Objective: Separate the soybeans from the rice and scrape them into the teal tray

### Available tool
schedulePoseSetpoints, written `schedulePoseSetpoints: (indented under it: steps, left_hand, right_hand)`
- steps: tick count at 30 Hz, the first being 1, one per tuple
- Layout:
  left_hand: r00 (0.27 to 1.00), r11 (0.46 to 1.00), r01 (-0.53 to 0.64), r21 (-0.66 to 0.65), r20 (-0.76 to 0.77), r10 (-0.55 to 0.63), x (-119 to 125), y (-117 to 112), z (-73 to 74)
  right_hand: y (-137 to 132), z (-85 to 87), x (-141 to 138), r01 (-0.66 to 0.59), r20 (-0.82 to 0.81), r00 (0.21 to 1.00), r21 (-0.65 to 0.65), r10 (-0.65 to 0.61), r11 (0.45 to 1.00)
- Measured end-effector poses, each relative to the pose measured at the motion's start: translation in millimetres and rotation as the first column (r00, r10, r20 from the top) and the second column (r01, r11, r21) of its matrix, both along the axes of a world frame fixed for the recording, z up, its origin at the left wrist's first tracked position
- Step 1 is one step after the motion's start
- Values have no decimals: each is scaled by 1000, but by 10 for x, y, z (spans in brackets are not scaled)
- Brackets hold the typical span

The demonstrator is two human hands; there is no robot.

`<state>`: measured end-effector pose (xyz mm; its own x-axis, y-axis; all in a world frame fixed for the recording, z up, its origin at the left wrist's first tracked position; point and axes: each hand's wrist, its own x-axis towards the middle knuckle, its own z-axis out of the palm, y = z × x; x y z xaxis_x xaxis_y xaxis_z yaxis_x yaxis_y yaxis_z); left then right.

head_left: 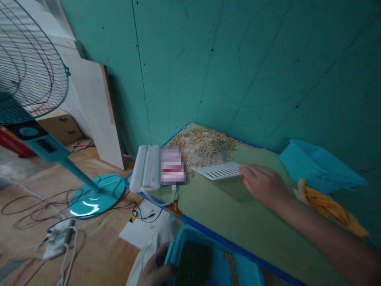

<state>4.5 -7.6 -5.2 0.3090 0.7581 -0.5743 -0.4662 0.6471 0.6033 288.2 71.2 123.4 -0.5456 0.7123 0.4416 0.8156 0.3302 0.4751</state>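
Observation:
My right hand (263, 183) pinches one end of a flat white slotted scoop (222, 171), held tilted above the green tabletop. Its far edge lies close to a heap of round tan beans (208, 137) mixed with whitish translucent grains (198, 153); whether it touches them I cannot tell. At the bottom, the fingers of my left hand (159, 266) are closed around the left rim of a blue plastic basin (187, 232). Inside lie a dark green rectangular slab (195, 262) and a narrow strip of tan beans (229, 264). The basin's lower part is cut off by the frame.
Left of the heap, a phone (172, 165) with a blurred screen is cabled beside a white device (145, 169). A blue container (318, 165) and orange cloth (330, 208) sit right. A fan (97, 194), cables and a power strip (58, 238) occupy the left floor.

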Motion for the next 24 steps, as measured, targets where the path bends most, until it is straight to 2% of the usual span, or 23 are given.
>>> schedulePoseSetpoints:
  steps: [4, 7, 13, 19, 24]
  left_hand:
    - [1000, 999, 9, 41, 5, -9, -19, -10, -78]
    - [999, 1000, 14, 11, 31, -14, -22, -3, -98]
    - [1000, 1000, -2, 16, -20, 2, 8, 7, -17]
    - [999, 999, 5, 38, -34, -3, 36, -13, 34]
    - [1000, 1000, 16, 17, -23, -15, 50, 8, 14]
  right_hand:
    - [34, 20, -3, 18, -3, 1000, 4, -18, 1000]
    - [69, 39, 0, 36, -16, 999, 19, -36, 999]
    - [191, 104, 57, 116, -74, 991, 47, -113, 992]
    - [292, 107, 233, 161, -219, 963, -12, -159, 987]
    - [234, 100, 223, 134, -142, 980, -27, -136, 991]
